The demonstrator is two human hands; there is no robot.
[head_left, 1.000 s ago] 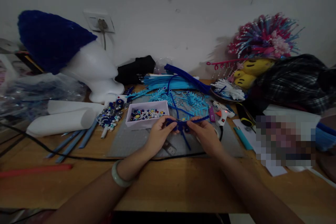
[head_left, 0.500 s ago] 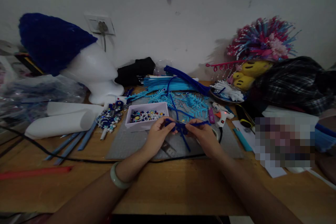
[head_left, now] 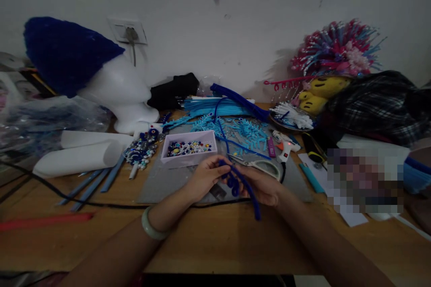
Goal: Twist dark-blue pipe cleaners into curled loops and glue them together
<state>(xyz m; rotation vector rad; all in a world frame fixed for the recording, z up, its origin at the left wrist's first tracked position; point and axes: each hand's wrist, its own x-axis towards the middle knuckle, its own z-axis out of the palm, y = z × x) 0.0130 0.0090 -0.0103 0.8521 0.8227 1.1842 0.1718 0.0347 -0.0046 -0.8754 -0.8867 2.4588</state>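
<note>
In front of me, both hands are at a dark blue pipe cleaner (head_left: 249,188) with small curled loops along it. My left hand (head_left: 208,178) is closed, pinching its upper end between thumb and fingers. My right hand (head_left: 264,184) curls behind the strip, with its fingers partly hidden. A long tail of the pipe cleaner hangs down across that palm. Just beyond the right hand lie scissors (head_left: 267,165) with pale handles, blades pointing left. A pale lilac box (head_left: 188,159) of mixed beads stands beyond my left hand.
A grey mat (head_left: 161,188) lies beneath, crossed by a black cable (head_left: 134,206). Light blue beaded branches (head_left: 251,134) lie behind. At right is a glue gun (head_left: 286,149); at left, a foam head (head_left: 119,80) wears a dark blue cap (head_left: 67,54).
The blue pipe cleaner has turned from lying nearly level to hanging down to the right. My right hand has turned and lowered, uncovering the scissors.
</note>
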